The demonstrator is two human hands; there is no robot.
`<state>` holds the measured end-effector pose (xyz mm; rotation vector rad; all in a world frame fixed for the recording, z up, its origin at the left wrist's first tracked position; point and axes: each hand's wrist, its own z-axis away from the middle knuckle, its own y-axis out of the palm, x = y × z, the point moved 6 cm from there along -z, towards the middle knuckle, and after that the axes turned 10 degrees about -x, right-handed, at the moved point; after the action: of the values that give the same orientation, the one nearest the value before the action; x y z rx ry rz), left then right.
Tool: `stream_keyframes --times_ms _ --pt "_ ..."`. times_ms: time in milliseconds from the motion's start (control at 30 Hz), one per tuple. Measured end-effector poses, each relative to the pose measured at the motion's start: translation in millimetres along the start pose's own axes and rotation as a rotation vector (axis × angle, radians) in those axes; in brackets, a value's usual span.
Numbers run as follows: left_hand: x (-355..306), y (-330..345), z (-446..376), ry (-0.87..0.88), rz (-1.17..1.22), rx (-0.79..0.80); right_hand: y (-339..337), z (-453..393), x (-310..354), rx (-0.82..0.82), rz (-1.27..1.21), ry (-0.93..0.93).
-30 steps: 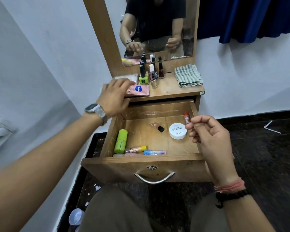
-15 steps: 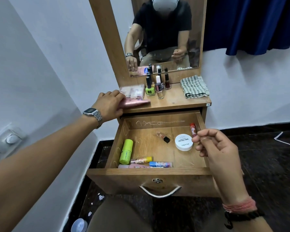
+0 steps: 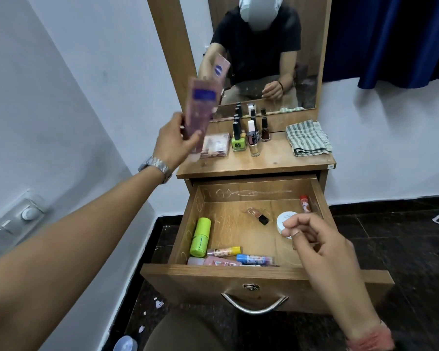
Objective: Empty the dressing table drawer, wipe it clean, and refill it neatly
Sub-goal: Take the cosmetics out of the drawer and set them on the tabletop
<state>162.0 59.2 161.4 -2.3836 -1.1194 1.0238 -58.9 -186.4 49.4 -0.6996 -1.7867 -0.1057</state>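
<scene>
Left hand (image 3: 174,141) grips a blurred pink tube (image 3: 199,107), apparently, raised beside the mirror (image 3: 264,54); right hand (image 3: 319,245) hovers over the open drawer (image 3: 238,277), fingers loosely curled, holding nothing.

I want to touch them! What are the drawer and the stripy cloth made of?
The drawer looks like wood or wood-look board, smooth brown with visible grain and pale scratch marks. The stripy cloth looks like soft woven fabric, probably cotton, since it lies folded with rumpled edges.

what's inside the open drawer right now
The drawer holds a green bottle, three small tubes, a tipped nail polish, a red-capped tube and a white jar, partly covered by the right hand.
</scene>
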Motion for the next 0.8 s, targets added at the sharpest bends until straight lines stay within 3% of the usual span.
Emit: stream_keyframes --times_ms 100,300,800 --pt "13.2 4.9 -25.3 -0.226 0.202 -0.096 2.7 1.4 2.2 0.034 0.154 -0.008" --pt "46.4 39.0 -48.2 -0.451 0.287 -0.049 4.5 -0.1 1.3 0.054 0.228 0.015" --pt "61.4 46.0 -28.4 -0.486 0.224 -0.098 5.6 1.4 -4.0 0.066 0.249 0.021"
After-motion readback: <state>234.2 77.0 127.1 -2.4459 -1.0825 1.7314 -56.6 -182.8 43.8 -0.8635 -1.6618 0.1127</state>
